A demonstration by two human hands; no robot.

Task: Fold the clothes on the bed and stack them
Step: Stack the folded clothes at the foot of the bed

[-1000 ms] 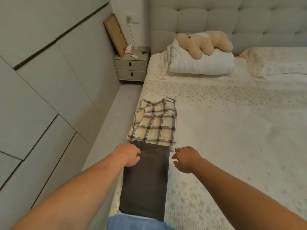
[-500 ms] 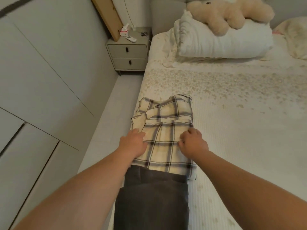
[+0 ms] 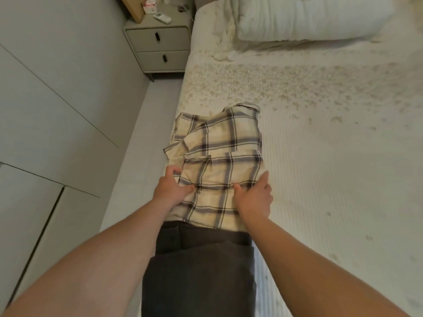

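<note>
1. Head view, far left: pale grey wardrobe panels point(image 3: 52, 92) line the wall, and a grey two-drawer nightstand point(image 3: 160, 46) stands just beside the top left corner of the bed point(image 3: 332, 179), which has a cream quilted cover.
2. Our left hand point(image 3: 172, 191) sits at the bed's left edge. Its thumb lies on top of the cream and grey plaid folded shirt point(image 3: 219, 161) and its fingers curl in at the shirt's left side, so it grips the cloth there.
3. The plaid shirt lies along the left edge of the bed, already folded into a rough rectangle, though its far end is rumpled and a collar or sleeve flap sticks up.
4. Touching its near end, the dark grey folded garment point(image 3: 201, 277) lies flat along the same edge, nearer to us.
5. Our right hand point(image 3: 254, 197) clasps the shirt's right side, thumb on top and fingers wrapped round the edge.
6. A white pillow point(image 3: 309, 17) rests at the bed's head end, well apart from the clothes.
7. We judge both visible garments folded; the stacking is what remains. With both hands gripping the shirt, setting it on the grey garment looks like the step in hand. Whether more clothes wait out of view, we cannot tell.
</note>
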